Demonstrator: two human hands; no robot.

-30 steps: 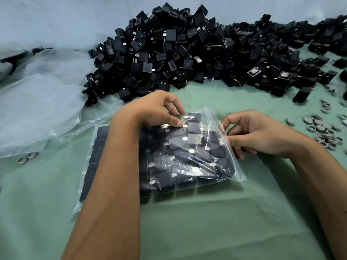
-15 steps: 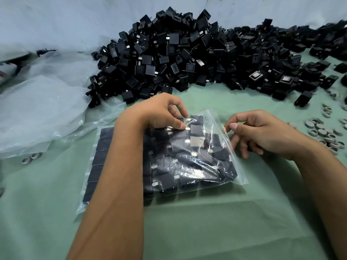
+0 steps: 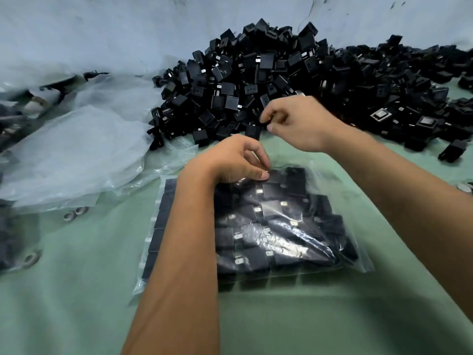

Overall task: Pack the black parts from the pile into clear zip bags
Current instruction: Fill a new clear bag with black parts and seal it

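Bag point(image 3: 256, 226) lies at centre on the surface point(image 3: 281, 324), nearly full; film is pinched at its 12 o'clock mouth by left hand point(image 3: 235, 160). Right hand point(image 3: 299, 121) is curled at the pile point(image 3: 268, 80) edge; contents cannot be told. Parts judged rigid, light; film slippery.

No legible text, label, brand or number appears on anything before my hands in this view.
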